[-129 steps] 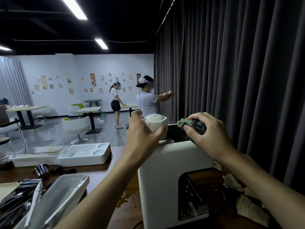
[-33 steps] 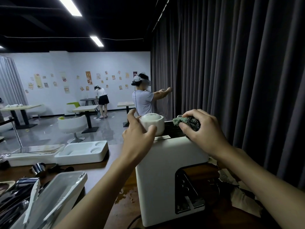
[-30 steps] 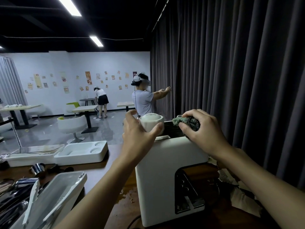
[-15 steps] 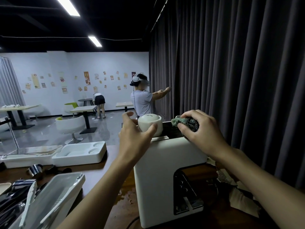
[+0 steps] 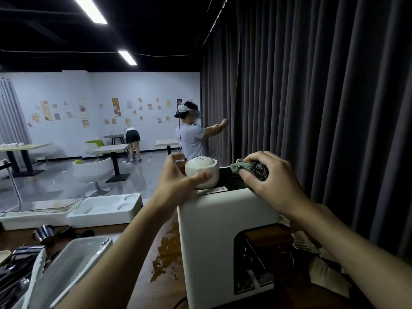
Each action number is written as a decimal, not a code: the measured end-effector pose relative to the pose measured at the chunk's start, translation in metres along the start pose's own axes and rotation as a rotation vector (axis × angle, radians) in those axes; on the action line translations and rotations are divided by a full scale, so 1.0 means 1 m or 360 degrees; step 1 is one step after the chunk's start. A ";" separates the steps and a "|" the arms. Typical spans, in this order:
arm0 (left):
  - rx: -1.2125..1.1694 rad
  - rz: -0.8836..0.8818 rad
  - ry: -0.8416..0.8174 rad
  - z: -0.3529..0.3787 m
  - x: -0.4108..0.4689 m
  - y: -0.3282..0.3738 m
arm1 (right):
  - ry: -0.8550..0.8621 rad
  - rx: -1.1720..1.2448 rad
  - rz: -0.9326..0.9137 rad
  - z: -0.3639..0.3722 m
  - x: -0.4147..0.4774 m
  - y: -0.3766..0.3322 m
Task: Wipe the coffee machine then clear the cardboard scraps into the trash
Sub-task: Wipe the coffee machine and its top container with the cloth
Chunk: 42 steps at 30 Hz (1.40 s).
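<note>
Both hands on top of the white coffee machine (image 5: 214,237), beside the dark curtain (image 5: 312,108).
Left hand (image 5: 178,184) curled round a white cup (image 5: 201,172) standing on the machine's top, thumb on its near side. Right hand (image 5: 274,181) clamped on a dark scouring pad (image 5: 252,169), pressed to the top's dark rear part. Pale cardboard scraps (image 5: 327,273) lie just right of the machine. Wet patch (image 5: 166,248) on the counter (image 5: 153,295) to its left.

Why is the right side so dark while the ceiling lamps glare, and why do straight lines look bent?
Head view: the ceiling strip lights are blown out to plain white, while the dark grey curtain stays dim; the wide-angle lens tilts and bows the curtain folds and ceiling lines toward the edges; the white coffee machine is sharp and evenly lit.
</note>
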State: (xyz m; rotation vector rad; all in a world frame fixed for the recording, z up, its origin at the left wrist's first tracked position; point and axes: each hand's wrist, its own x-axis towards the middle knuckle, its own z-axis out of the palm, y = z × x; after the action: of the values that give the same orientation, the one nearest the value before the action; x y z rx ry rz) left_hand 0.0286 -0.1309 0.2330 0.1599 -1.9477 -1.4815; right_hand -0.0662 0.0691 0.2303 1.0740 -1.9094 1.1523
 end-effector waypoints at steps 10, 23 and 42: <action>0.0949 0.0372 -0.0153 0.003 -0.012 0.006 | -0.0152 -0.0094 -0.0003 -0.002 0.002 -0.004; 0.0989 0.0353 -0.0171 0.007 -0.015 -0.007 | -0.0984 -0.0710 -0.0041 -0.023 0.014 -0.002; 0.0912 0.0357 -0.0246 0.002 -0.015 -0.013 | -0.1205 -0.0893 0.0145 0.035 0.080 0.011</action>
State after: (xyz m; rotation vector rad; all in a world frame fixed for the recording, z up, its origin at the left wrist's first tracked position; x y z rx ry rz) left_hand 0.0348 -0.1269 0.2145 0.0735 -2.3853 -0.7850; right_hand -0.1156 0.0155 0.2792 1.1854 -2.6493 0.1743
